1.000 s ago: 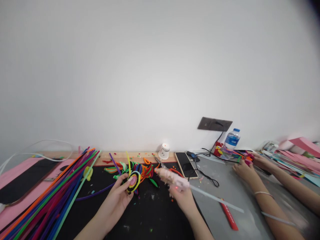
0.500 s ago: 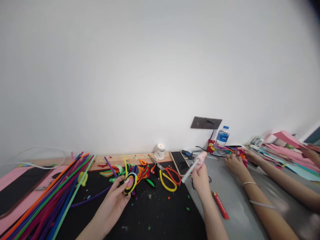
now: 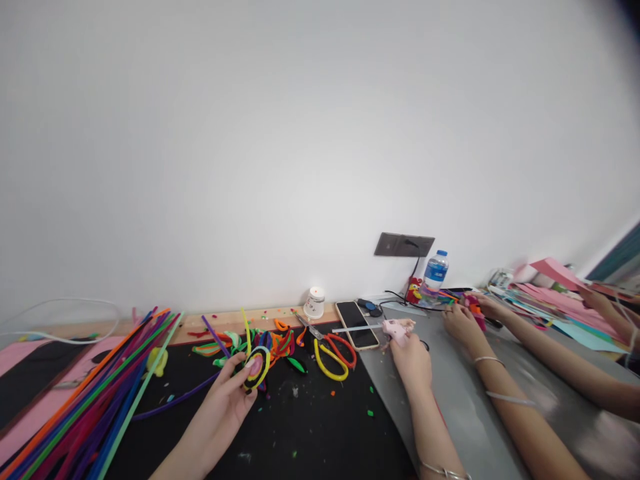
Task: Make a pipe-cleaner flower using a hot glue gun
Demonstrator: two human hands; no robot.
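My left hand point(image 3: 227, 403) pinches a coiled disc of pipe cleaners point(image 3: 256, 366), yellow and black rings around a pink middle, just above the black mat point(image 3: 300, 433). My right hand point(image 3: 411, 357) reaches onto the grey table top and grips a pink hot glue gun point(image 3: 396, 329). Its clear glue stick point(image 3: 356, 328) points left over a phone point(image 3: 357, 315). Whether the gun rests on the table I cannot tell.
A long bundle of coloured pipe cleaners point(image 3: 100, 393) lies left. Bent pieces point(image 3: 270, 340) and scissors with red and yellow handles point(image 3: 331, 352) lie ahead. A white cup point(image 3: 315, 302), a water bottle point(image 3: 435, 270), a wall socket point(image 3: 404, 245). Another person's hands point(image 3: 465, 320) work right, beside pink paper point(image 3: 555, 280).
My right hand has carried the glue gun from the middle of the mat up and to the right, over to the grey table by the phone. My left hand kept the coiled disc.
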